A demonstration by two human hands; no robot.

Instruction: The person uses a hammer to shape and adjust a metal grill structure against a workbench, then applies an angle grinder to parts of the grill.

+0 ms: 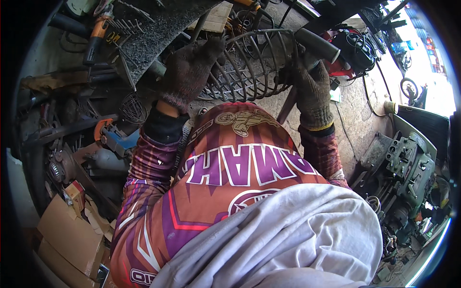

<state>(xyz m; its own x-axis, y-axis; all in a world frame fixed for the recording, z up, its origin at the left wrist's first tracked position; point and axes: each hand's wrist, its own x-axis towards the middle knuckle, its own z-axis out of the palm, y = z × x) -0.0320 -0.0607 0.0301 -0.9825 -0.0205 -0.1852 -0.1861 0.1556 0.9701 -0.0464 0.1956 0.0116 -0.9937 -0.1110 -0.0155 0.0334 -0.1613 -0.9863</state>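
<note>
A cage-like basket of curved dark metal bars [248, 71] spans the space between my two gloved hands, in front of my body. My left hand [192, 72], in a dark reddish work glove, is closed at the basket's left end. At its right end, my right hand [312, 89], in a grey knitted glove with a yellow cuff edge, has its fingers curled in against the bars. Just above that hand, a short thick metal pipe [318, 45] sticks out to the right. The fingertips of both hands are partly hidden.
At the upper left, a dusty metal work table [158, 24] carries loose rods, beside an orange-and-black power tool [97, 36]. A red machine with cables [348, 53] stands upper right. Heavy grey machinery [408, 163] is at right, a cardboard box [72, 235] lower left.
</note>
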